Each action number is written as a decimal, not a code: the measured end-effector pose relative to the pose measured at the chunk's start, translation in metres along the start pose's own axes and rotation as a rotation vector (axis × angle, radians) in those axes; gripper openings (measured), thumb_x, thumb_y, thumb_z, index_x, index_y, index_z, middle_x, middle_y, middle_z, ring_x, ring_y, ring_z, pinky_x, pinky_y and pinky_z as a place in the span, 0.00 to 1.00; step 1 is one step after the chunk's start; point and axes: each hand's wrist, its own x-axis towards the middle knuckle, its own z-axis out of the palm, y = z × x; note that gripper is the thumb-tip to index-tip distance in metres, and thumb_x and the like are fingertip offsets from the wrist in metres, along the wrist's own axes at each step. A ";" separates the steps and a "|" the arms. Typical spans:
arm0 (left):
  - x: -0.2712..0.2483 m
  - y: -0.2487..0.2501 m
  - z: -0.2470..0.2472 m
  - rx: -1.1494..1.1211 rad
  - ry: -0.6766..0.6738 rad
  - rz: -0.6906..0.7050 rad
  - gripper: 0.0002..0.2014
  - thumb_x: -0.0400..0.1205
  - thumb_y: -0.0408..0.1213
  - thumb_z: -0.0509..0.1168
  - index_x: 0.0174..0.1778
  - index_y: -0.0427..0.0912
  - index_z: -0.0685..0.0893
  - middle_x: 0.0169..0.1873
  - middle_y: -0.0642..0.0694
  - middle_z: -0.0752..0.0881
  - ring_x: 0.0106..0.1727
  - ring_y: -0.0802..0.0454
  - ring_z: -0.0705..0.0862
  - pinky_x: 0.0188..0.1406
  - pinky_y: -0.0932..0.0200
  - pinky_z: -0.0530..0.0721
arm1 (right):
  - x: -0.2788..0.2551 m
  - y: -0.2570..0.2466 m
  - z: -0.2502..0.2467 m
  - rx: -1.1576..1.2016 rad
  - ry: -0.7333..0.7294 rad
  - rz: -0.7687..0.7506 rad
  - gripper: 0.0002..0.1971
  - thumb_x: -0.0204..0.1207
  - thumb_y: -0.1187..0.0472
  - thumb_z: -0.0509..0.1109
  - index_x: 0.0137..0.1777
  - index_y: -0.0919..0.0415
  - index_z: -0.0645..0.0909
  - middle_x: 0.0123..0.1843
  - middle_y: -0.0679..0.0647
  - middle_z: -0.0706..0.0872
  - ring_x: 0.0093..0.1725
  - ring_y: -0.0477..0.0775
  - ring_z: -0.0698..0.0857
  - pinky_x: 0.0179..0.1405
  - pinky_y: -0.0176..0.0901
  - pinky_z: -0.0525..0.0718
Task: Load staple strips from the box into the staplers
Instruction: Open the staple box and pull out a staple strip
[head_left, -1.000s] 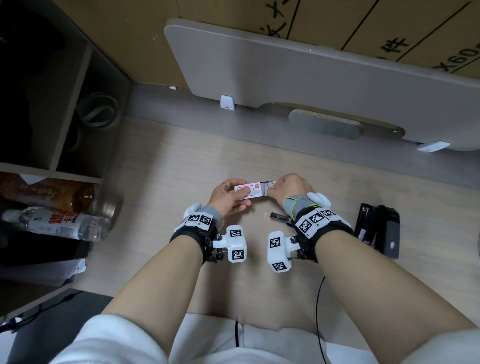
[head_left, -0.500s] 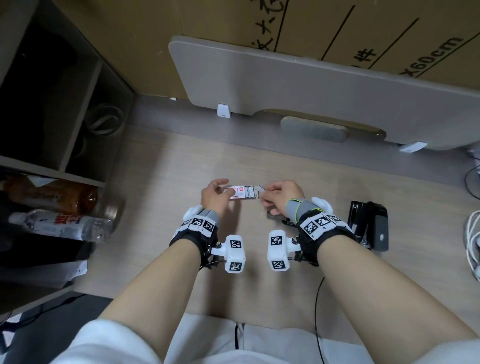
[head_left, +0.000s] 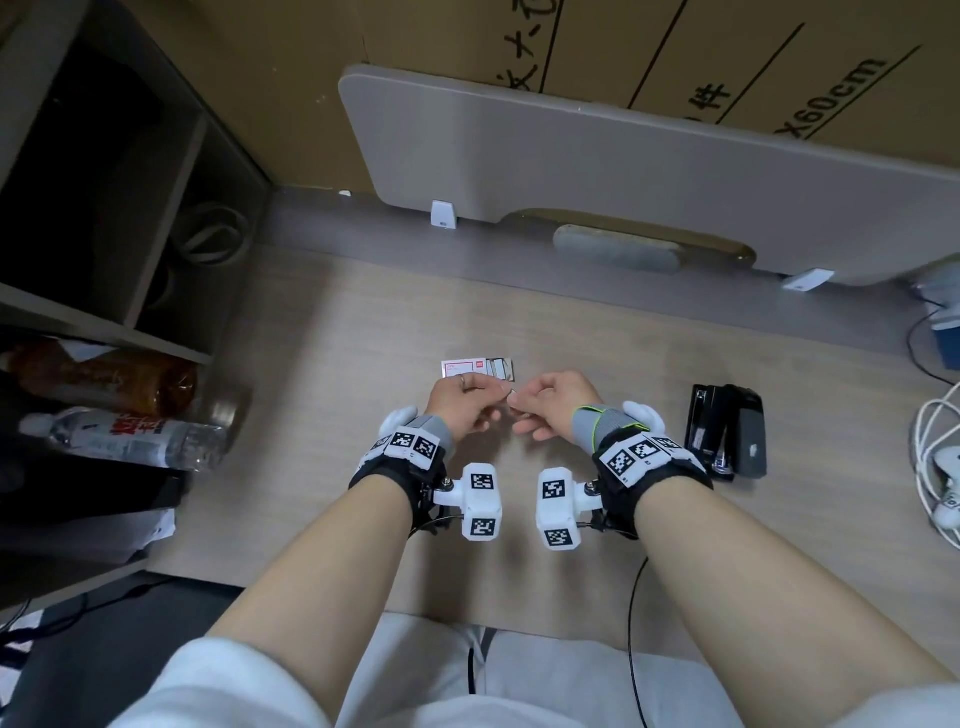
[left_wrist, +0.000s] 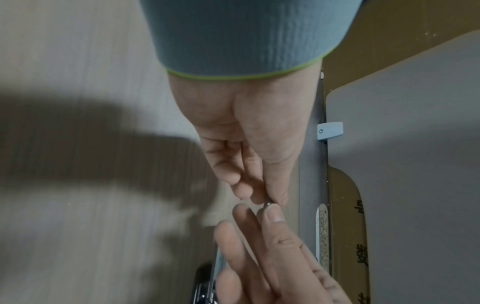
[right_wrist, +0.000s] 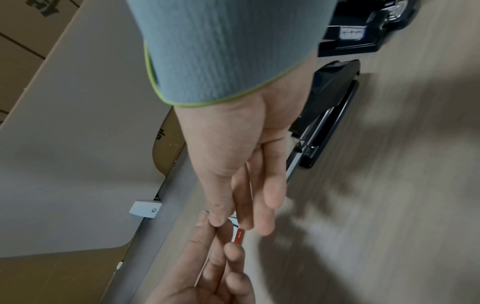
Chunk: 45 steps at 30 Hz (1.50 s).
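Note:
The small white and red staple box (head_left: 467, 368) lies on the wooden desk with its inner tray (head_left: 500, 368) slid out to the right. Just in front of it my left hand (head_left: 496, 399) and right hand (head_left: 519, 405) meet fingertip to fingertip. Together they pinch a short metal staple strip (left_wrist: 267, 204) (head_left: 511, 392), mostly hidden by the fingers. The box's red end (right_wrist: 238, 236) shows behind the fingers in the right wrist view. Two black staplers (head_left: 727, 436) (right_wrist: 332, 102) lie side by side on the desk to the right of my right wrist.
A grey board (head_left: 623, 171) leans against cardboard cartons at the desk's back edge. White cables (head_left: 935, 467) lie at the far right. A shelf with bottles (head_left: 119, 436) stands to the left. Bare desk (head_left: 337, 389) lies left of the box.
Both hands held the box in the air and slid its tray out. Now the box lies on the desk, and the hands have drawn back towards me, pinching a strip.

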 end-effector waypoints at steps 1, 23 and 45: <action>0.000 -0.001 0.001 -0.027 0.004 -0.004 0.07 0.78 0.35 0.74 0.49 0.36 0.88 0.33 0.44 0.90 0.26 0.56 0.82 0.24 0.66 0.79 | -0.002 0.000 0.001 0.039 -0.013 -0.003 0.07 0.77 0.60 0.76 0.41 0.57 0.80 0.43 0.57 0.93 0.35 0.54 0.91 0.28 0.38 0.85; -0.047 -0.008 0.069 0.041 -0.017 0.034 0.09 0.77 0.45 0.75 0.41 0.42 0.88 0.32 0.43 0.86 0.27 0.52 0.83 0.34 0.60 0.82 | -0.050 0.041 -0.061 0.028 0.209 -0.164 0.10 0.55 0.60 0.85 0.31 0.56 0.85 0.32 0.52 0.92 0.32 0.49 0.90 0.41 0.41 0.89; -0.044 -0.022 0.054 0.096 0.011 0.029 0.05 0.77 0.37 0.76 0.45 0.41 0.90 0.32 0.48 0.88 0.31 0.54 0.84 0.40 0.62 0.86 | -0.041 0.043 -0.049 -0.515 0.225 -0.210 0.11 0.67 0.43 0.79 0.50 0.40 0.90 0.39 0.37 0.88 0.43 0.41 0.85 0.41 0.35 0.76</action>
